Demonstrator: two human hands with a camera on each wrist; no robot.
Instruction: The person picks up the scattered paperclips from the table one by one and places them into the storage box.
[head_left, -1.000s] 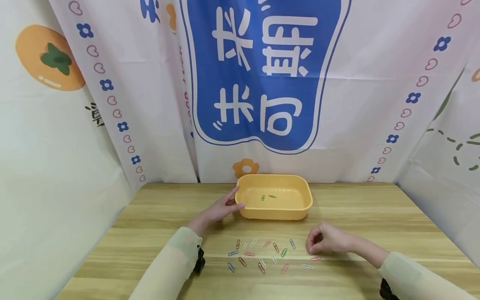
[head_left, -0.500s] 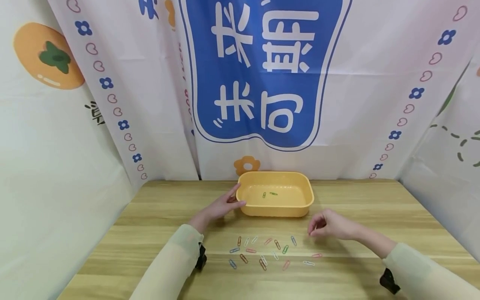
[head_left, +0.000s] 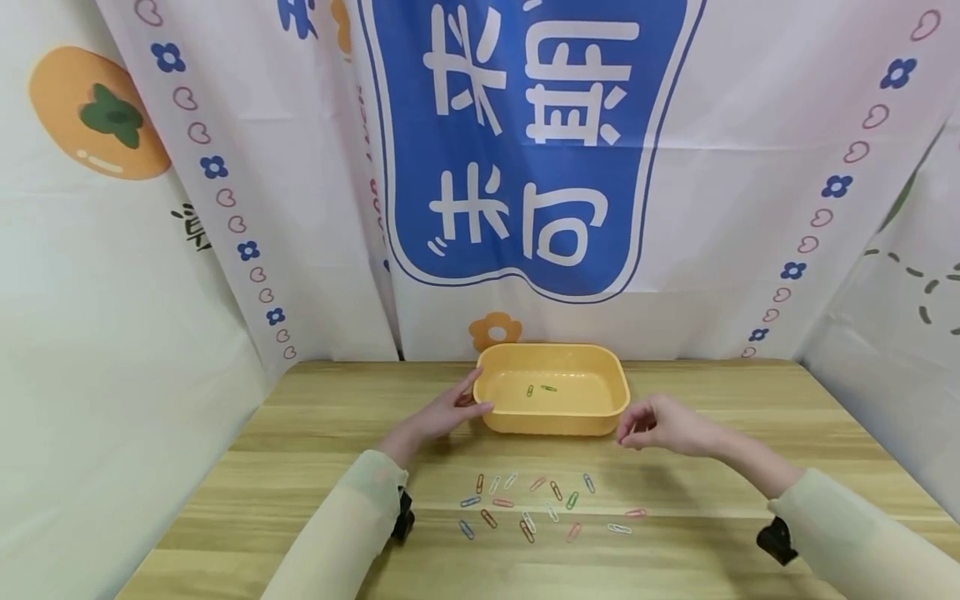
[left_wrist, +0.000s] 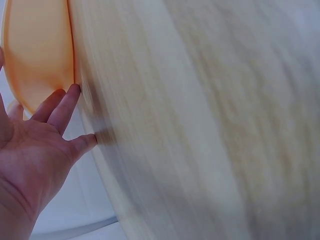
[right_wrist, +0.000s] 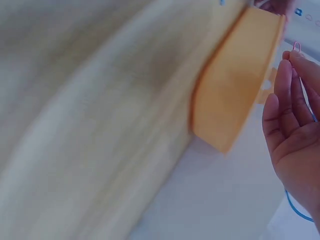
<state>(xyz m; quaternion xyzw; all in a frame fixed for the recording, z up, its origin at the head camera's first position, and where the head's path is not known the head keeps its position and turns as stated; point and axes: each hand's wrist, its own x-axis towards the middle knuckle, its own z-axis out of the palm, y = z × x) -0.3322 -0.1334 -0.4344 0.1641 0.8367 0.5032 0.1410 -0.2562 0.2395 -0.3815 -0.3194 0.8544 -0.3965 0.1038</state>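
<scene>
A pink paper clip (right_wrist: 297, 46) shows between the thumb and fingertips of my right hand (right_wrist: 295, 120), which pinches it. In the head view this right hand (head_left: 667, 425) hovers above the table, close to the basin's front right corner. My left hand (head_left: 442, 412) touches the left end of the yellow plastic basin (head_left: 551, 425), its fingers spread and fairly straight along the corner. The left wrist view shows that hand (left_wrist: 40, 145) with fingertips at the basin wall (left_wrist: 40, 45). Inside the basin lie two green paper clips, one upright (head_left: 530, 390) and one sideways (head_left: 549, 388).
Several loose paper clips lie scattered on the wooden table (head_left: 337, 400) in front of the basin, among them a green clip (head_left: 572, 500), a blue clip (head_left: 467, 529), a white clip (head_left: 619, 528) and a pink clip (head_left: 636, 513). A printed cloth (head_left: 712, 250) hangs behind the table.
My right hand has risen from the table beside the scattered clips and moved away from me toward the basin, carrying the pinched paper clip. The left hand has stayed at the basin.
</scene>
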